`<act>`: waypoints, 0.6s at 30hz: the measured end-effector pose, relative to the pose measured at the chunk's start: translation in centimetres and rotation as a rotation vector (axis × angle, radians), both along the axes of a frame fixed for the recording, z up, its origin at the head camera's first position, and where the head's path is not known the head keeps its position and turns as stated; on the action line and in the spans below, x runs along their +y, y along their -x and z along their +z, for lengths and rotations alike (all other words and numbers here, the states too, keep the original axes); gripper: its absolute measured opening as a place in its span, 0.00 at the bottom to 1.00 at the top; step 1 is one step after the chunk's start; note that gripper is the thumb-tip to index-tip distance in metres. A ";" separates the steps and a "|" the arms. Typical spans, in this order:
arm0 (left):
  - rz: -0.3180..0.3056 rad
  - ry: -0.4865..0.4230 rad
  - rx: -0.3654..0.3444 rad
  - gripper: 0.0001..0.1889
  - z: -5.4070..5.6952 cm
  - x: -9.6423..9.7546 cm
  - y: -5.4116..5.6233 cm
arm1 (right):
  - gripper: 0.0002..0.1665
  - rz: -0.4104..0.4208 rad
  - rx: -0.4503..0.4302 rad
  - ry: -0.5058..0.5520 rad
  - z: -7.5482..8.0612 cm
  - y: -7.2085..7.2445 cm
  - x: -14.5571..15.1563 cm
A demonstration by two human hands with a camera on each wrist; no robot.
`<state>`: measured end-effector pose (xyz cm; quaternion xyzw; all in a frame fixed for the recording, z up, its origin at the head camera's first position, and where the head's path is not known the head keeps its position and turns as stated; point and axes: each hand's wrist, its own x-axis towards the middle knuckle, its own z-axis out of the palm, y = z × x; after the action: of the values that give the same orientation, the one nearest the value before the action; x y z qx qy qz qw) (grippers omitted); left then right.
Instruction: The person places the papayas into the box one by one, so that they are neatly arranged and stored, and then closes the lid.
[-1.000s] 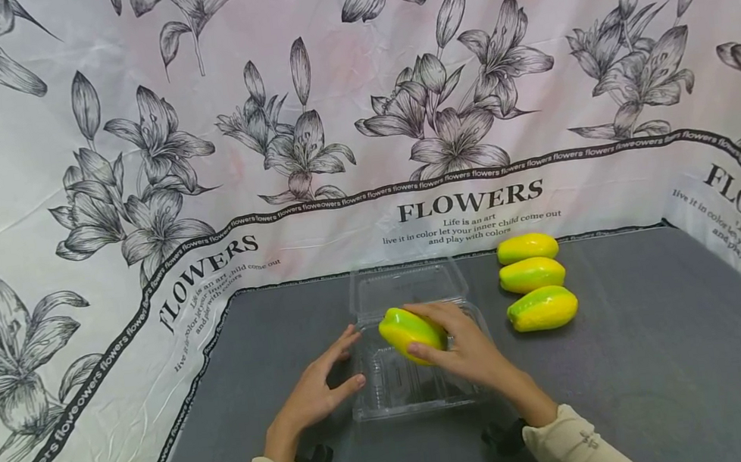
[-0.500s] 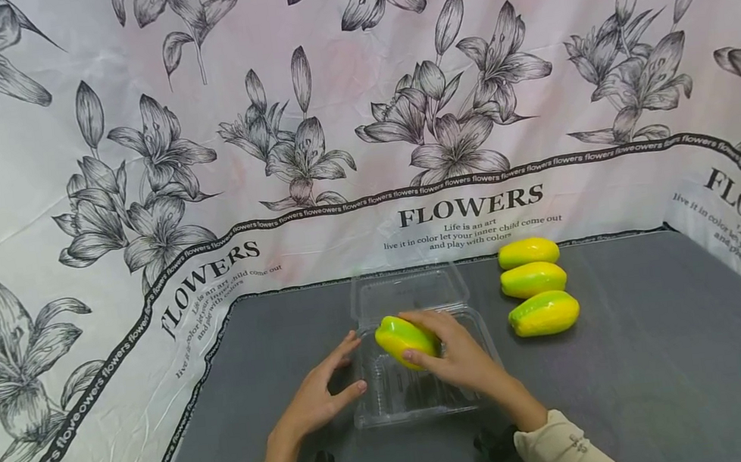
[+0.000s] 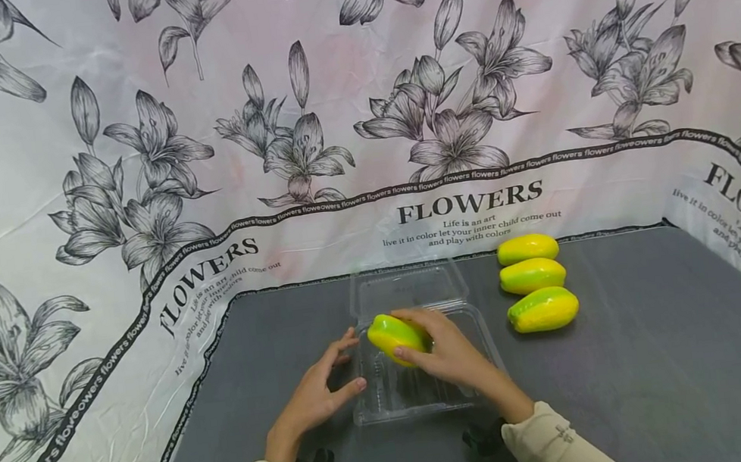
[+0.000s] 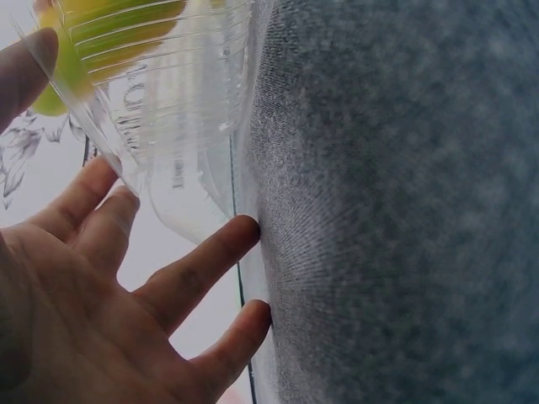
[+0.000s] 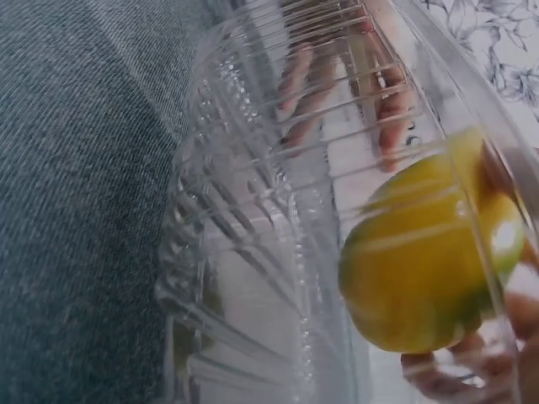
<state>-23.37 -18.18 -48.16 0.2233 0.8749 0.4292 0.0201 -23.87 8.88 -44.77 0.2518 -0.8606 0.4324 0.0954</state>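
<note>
A yellow-green papaya [image 3: 392, 337] is gripped in my right hand [image 3: 452, 355], over the left part of a clear plastic box [image 3: 425, 411]. Through the box's ribbed wall in the right wrist view, the papaya [image 5: 421, 261] appears with fingers curled about it. At the box's left side is my left hand [image 3: 314, 395], its fingers spread and thumb held apart. In the left wrist view, fingertips of that left hand [image 4: 109, 295] lie at the box's rim and by the table surface; whether they press on it I cannot tell. The box's lid [image 3: 407, 285] is folded back.
Three more papayas stand in a row right of the box: a near one [image 3: 543, 309], a middle one [image 3: 532, 276] and a far one [image 3: 526, 248]. The grey table [image 3: 665, 350] ends at a flower-printed cloth [image 3: 317, 245] behind and at both sides.
My right hand has moved a little to the left with the papaya, over the box. The left hand has stayed nearly still beside the box.
</note>
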 end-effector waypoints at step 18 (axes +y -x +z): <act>-0.020 -0.012 -0.002 0.39 0.0 0.0 0.0 | 0.36 -0.015 -0.037 -0.046 -0.4 0.7 -0.8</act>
<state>-23.38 -18.19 -48.16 0.2318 0.8700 0.4344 0.0243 -24.55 8.05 -45.17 0.2395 -0.8737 0.4163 0.0769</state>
